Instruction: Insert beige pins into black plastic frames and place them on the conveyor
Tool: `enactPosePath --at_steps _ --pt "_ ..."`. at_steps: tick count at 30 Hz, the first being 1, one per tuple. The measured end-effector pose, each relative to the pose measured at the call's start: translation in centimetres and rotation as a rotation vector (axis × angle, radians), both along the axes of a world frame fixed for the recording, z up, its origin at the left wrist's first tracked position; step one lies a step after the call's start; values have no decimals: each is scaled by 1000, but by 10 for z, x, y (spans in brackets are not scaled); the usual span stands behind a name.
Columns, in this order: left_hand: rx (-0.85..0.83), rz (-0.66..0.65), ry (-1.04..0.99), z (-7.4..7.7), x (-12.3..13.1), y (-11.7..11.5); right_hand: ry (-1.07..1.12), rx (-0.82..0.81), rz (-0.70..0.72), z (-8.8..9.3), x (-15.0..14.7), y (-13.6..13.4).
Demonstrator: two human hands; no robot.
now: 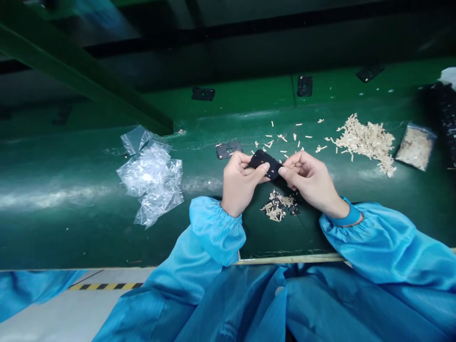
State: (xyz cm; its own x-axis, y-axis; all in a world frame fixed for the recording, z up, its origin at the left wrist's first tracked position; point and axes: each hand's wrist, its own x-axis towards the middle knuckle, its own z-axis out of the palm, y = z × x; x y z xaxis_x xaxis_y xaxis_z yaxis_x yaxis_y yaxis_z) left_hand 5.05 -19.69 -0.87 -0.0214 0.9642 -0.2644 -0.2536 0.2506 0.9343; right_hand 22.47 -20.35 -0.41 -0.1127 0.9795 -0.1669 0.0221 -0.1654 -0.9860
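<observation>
A black rectangular plate [265, 164] is held in a narrow pinch grip between the left hand [240, 183] and right hand [308, 183], above a green surface [71, 228], with a small heap of beige strips [278, 205] just below the plate and a larger heap [366, 142] to its right.

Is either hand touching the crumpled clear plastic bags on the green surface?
No, the left hand and right hand both grip a black plate, while the crumpled clear plastic bags lie apart from them.

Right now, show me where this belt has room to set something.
Bare belt lies left of the plastic bags and between them and the left hand. Crowded: around the right hand, where beige strips scatter to the small bag.
</observation>
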Motion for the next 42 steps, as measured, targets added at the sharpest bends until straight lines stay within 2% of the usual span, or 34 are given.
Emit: enactPosePath --at_steps 2,11,17,22,24,29,34,42 --pt "-6 -1 16 1 0 0 -26 17 -4 1 -1 0" --pt "-72 -7 -50 1 -3 2 133 -64 121 3 4 1" --pt "-49 -18 -26 0 0 0 78 -46 35 1 -2 -1" --pt "-46 -27 6 1 -1 -1 124 -55 48 -4 -5 -1" --pt "-76 -14 -24 2 -1 0 49 25 8 -7 -5 -3" --pt "-111 28 -114 5 1 0 -214 339 -106 -16 -8 -13" --pt "-76 42 -122 5 2 -3 -326 503 -183 -17 -8 -18" --pt "-17 54 -65 3 4 -3 -142 284 -209 -17 -11 -14"
